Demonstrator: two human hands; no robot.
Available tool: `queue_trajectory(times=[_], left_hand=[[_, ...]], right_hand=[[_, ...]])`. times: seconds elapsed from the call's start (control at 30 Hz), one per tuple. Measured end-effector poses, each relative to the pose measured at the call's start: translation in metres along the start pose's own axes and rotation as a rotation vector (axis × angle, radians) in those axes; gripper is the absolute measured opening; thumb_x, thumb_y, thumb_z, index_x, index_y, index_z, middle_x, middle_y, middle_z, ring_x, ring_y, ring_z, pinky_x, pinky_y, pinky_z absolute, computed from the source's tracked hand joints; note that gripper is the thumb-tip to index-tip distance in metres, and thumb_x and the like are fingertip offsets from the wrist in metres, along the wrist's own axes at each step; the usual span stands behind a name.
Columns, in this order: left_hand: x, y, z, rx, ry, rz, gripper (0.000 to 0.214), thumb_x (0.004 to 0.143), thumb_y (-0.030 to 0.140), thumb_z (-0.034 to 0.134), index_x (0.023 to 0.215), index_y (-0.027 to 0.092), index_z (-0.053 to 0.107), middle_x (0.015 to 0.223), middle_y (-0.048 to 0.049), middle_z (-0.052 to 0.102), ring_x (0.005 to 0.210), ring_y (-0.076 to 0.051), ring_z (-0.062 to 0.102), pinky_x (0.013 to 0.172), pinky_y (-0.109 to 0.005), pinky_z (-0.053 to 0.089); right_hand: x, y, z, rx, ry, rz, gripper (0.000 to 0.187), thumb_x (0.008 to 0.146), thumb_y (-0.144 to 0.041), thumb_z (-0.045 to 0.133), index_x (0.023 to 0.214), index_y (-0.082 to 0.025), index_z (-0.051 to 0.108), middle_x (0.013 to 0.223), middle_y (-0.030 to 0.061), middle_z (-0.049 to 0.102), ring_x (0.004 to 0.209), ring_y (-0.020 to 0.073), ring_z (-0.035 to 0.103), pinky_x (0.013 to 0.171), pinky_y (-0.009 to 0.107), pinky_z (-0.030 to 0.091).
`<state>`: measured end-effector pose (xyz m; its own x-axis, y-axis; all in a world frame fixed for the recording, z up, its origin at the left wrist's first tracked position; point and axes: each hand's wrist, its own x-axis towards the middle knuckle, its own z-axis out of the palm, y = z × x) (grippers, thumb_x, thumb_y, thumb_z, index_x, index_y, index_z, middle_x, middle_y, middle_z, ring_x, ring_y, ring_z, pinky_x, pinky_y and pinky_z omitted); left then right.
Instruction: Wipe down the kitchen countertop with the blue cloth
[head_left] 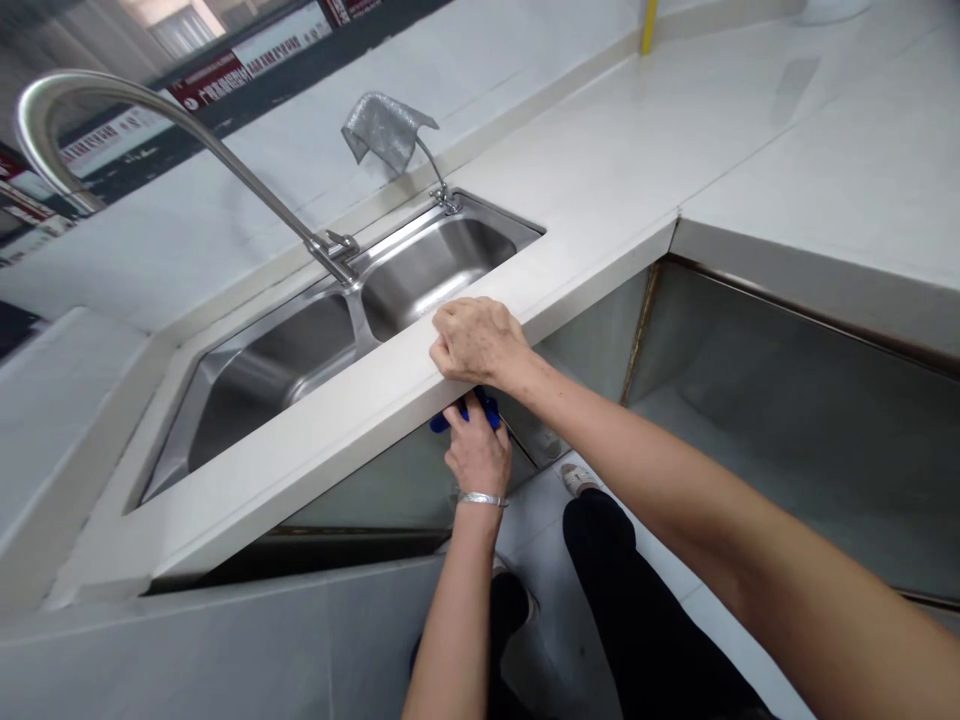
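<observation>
My right hand rests on the front edge of the white countertop, fingers curled over the rim just in front of the right sink basin. Just below the counter edge, my left hand is closed around a blue object, mostly hidden by both hands; I cannot make out what it is. A silver bangle sits on my left wrist. My legs in black trousers and shoes stand on the pale floor below.
A steel double sink is set in the counter, with a tall curved tap and a small tap draped with a grey cloth. Open cabinet space lies under the counter at right. A yellow rod stands at the wall.
</observation>
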<state>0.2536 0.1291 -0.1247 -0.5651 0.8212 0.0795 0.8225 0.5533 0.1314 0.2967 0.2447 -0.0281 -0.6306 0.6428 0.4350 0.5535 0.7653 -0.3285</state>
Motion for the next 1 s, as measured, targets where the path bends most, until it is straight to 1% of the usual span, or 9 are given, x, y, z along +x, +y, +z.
queue_trajectory(times=[0.13,0.3,0.4,0.53,0.63,0.7,0.8,0.9,1.0], left_hand=[[-0.003,-0.012,-0.006,0.142,-0.069,0.042,0.07,0.097,0.03,0.051,0.162,0.033,0.027,0.144,-0.0194,0.038,0.103,-0.032,0.069,0.076,-0.042,0.059],[-0.009,-0.05,-0.015,0.263,-0.131,0.031,0.07,0.098,0.032,0.049,0.163,0.039,0.022,0.137,-0.0169,0.045,0.103,-0.032,0.069,0.078,-0.044,0.06],[-0.013,-0.085,-0.019,0.302,-0.151,-0.045,0.07,0.1,0.035,0.046,0.164,0.039,0.019,0.132,-0.0156,0.048,0.099,-0.032,0.07,0.077,-0.045,0.06],[-0.023,-0.143,-0.02,0.329,-0.149,-0.174,0.064,0.102,0.038,0.038,0.163,0.04,0.02,0.129,-0.0139,0.052,0.091,-0.03,0.07,0.077,-0.045,0.058],[-0.035,-0.188,-0.016,0.297,-0.087,-0.283,0.062,0.102,0.041,0.034,0.163,0.038,0.025,0.132,-0.0139,0.053,0.089,-0.03,0.07,0.076,-0.046,0.058],[-0.043,-0.217,-0.014,0.234,-0.024,-0.366,0.062,0.101,0.043,0.035,0.162,0.036,0.028,0.137,-0.0144,0.052,0.092,-0.031,0.07,0.077,-0.046,0.058],[-0.052,-0.249,-0.013,0.117,0.088,-0.479,0.064,0.099,0.044,0.04,0.162,0.034,0.03,0.141,-0.0159,0.051,0.097,-0.032,0.069,0.082,-0.049,0.058],[-0.053,-0.26,-0.015,-0.005,0.195,-0.54,0.066,0.099,0.039,0.042,0.162,0.027,0.03,0.141,-0.0198,0.052,0.107,-0.035,0.066,0.093,-0.052,0.055],[-0.049,-0.251,-0.021,-0.097,0.223,-0.596,0.067,0.098,0.034,0.042,0.163,0.021,0.028,0.14,-0.0244,0.054,0.112,-0.037,0.065,0.097,-0.054,0.053]], right_hand=[[-0.001,0.0,0.0,-0.007,0.013,0.005,0.028,0.089,-0.021,0.044,0.098,-0.013,0.07,0.109,0.0155,0.072,0.1,0.0279,0.06,0.088,0.038,0.042],[-0.001,0.002,0.001,-0.031,0.025,0.0,0.029,0.09,-0.022,0.044,0.099,-0.014,0.07,0.109,0.014,0.073,0.098,0.0272,0.061,0.086,0.037,0.042],[-0.002,0.003,0.002,-0.049,0.032,-0.006,0.029,0.09,-0.022,0.043,0.098,-0.015,0.07,0.107,0.0133,0.073,0.097,0.0266,0.061,0.085,0.036,0.042],[-0.002,0.003,0.003,-0.05,0.028,0.004,0.028,0.09,-0.023,0.044,0.096,-0.015,0.07,0.106,0.0129,0.073,0.095,0.0265,0.06,0.082,0.037,0.041],[-0.003,0.003,0.005,-0.043,0.043,0.012,0.028,0.09,-0.024,0.044,0.095,-0.016,0.07,0.107,0.0125,0.073,0.094,0.0264,0.061,0.081,0.037,0.042],[-0.003,0.003,0.006,-0.043,0.052,0.017,0.028,0.09,-0.024,0.044,0.095,-0.016,0.07,0.107,0.0124,0.073,0.094,0.0265,0.061,0.081,0.038,0.042],[-0.003,0.003,0.008,-0.043,0.053,0.028,0.027,0.089,-0.024,0.046,0.097,-0.017,0.071,0.108,0.0121,0.074,0.095,0.0272,0.062,0.08,0.038,0.043],[-0.004,0.002,0.01,-0.045,0.06,0.046,0.028,0.089,-0.025,0.047,0.098,-0.017,0.072,0.107,0.0117,0.074,0.093,0.0277,0.062,0.078,0.039,0.043],[-0.005,0.002,0.011,-0.05,0.065,0.059,0.027,0.089,-0.026,0.047,0.097,-0.018,0.072,0.106,0.0114,0.075,0.092,0.0279,0.063,0.076,0.038,0.042]])
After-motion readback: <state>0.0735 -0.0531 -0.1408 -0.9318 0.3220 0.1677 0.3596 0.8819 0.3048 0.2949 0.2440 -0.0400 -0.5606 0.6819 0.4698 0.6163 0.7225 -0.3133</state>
